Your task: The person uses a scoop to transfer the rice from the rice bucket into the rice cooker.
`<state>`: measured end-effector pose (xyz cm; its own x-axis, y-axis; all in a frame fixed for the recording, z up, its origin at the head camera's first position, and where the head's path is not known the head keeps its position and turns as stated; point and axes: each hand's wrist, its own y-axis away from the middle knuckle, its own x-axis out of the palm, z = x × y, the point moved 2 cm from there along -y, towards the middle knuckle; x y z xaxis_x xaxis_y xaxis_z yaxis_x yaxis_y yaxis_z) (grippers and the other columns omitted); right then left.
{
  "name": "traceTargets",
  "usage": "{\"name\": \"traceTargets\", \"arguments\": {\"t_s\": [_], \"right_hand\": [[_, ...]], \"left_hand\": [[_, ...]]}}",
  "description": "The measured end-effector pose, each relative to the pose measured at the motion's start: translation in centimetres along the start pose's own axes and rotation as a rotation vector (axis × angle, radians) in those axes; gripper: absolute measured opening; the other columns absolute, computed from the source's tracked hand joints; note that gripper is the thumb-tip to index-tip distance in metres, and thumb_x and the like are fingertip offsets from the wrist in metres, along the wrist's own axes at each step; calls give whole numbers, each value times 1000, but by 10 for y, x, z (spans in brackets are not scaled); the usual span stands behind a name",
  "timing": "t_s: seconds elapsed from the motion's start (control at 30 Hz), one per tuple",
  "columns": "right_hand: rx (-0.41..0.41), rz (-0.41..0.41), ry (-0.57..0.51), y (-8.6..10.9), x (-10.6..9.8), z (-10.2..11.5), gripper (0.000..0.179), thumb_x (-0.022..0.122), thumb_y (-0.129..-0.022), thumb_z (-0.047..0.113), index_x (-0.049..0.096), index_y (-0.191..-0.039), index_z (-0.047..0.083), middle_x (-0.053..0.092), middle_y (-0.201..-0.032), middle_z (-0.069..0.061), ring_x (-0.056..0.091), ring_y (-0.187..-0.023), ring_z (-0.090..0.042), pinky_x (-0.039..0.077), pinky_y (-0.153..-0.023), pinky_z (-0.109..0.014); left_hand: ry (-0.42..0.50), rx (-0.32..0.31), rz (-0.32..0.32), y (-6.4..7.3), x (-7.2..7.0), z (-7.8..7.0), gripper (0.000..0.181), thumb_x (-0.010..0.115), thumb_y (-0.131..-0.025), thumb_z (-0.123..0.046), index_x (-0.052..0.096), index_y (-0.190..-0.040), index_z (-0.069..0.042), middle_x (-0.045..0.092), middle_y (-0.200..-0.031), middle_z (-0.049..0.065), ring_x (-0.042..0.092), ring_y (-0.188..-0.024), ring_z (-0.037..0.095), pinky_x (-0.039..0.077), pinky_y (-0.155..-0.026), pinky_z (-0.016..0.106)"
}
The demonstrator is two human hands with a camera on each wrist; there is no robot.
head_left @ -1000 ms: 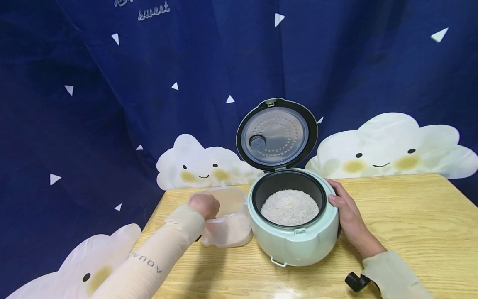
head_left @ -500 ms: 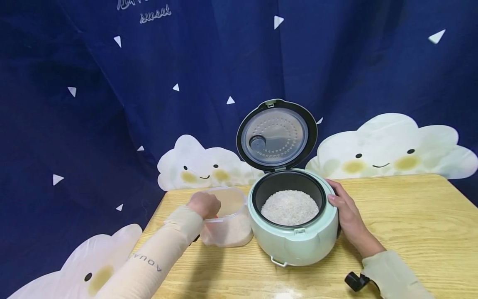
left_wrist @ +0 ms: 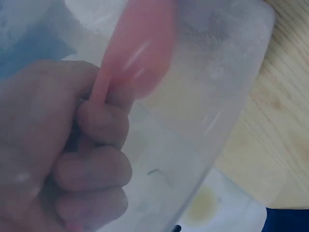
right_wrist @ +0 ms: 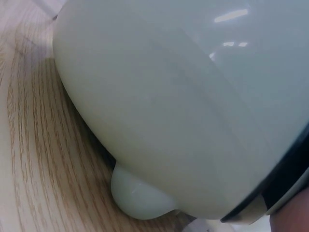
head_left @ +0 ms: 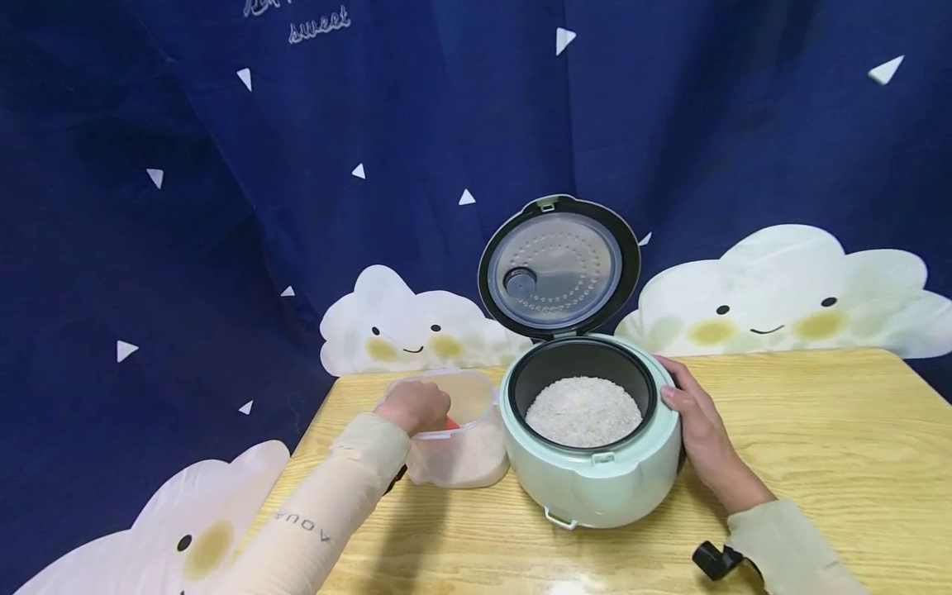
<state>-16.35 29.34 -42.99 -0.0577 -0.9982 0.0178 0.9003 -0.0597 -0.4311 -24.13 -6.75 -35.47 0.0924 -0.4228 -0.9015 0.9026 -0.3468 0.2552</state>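
My left hand (head_left: 414, 405) reaches into a translucent plastic container (head_left: 464, 463) on the left of the table. Its fingers are curled round the handle of a red scoop (left_wrist: 140, 53), whose bowl shows inside the container in the left wrist view. Right beside the container is a mint-green rice cooker (head_left: 595, 492) with its lid (head_left: 556, 273) raised. White rice (head_left: 584, 411) is heaped in its dark inner pot. My right hand (head_left: 702, 434) rests against the cooker's right side, thumb near the rim, other fingers partly hidden behind it. Smooth cooker wall fills most of the right wrist view.
The wooden table (head_left: 818, 430) extends to the right of the cooker. Behind it hangs a dark blue curtain (head_left: 416, 107) with white triangles and smiling clouds. A small latch loop (head_left: 560, 519) sticks out at the cooker's front base.
My left hand has shifted slightly right within the container, and more of the red scoop shows beside it. My right hand stays on the cooker. The head view has swung a little left.
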Motion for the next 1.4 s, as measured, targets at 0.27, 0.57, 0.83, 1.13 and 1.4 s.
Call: {"name": "traceTargets", "arguments": {"t_s": [0.27,0.57,0.83,1.13,1.4], "right_hand": [[-1,2,-4,0,-2,1,47,37,-103,17,49,-148,10,58,-137,22,51,-128,8,33,-105,-7],[-2,-6,-3,0,-2,-2,45,38,-103,16,51,-146,15,59,-137,22,51,-128,8,32,-105,-6],[-1,-4,16,-2,-3,1,47,37,-104,18,49,-149,9,57,-138,23,48,-130,8,31,-106,-6],[-7,-8,-4,-1,0,0,46,36,-104,16,51,-147,12,58,-137,22,49,-130,6,31,-105,-7],[-8,-1,-3,0,0,-1,45,36,-104,17,51,-147,12,58,-137,22,49,-130,6,31,-106,-7]], "left_hand": [[100,-5,-17,-4,3,3,23,68,-91,-20,61,-69,-21,60,-72,-3,57,-68,19,56,-67,44],[114,-51,15,-5,6,2,27,70,-93,-33,64,-70,-21,60,-73,-3,60,-74,20,57,-73,45],[122,-66,0,-5,4,3,28,73,-91,-36,64,-70,-21,61,-74,-3,62,-74,21,58,-74,47],[114,-71,-1,-5,5,4,26,75,-90,-44,68,-76,-22,65,-78,-2,65,-77,21,58,-74,45],[102,-72,6,-4,5,4,27,73,-92,-37,65,-71,-22,62,-74,-4,61,-73,19,57,-72,45]]}}
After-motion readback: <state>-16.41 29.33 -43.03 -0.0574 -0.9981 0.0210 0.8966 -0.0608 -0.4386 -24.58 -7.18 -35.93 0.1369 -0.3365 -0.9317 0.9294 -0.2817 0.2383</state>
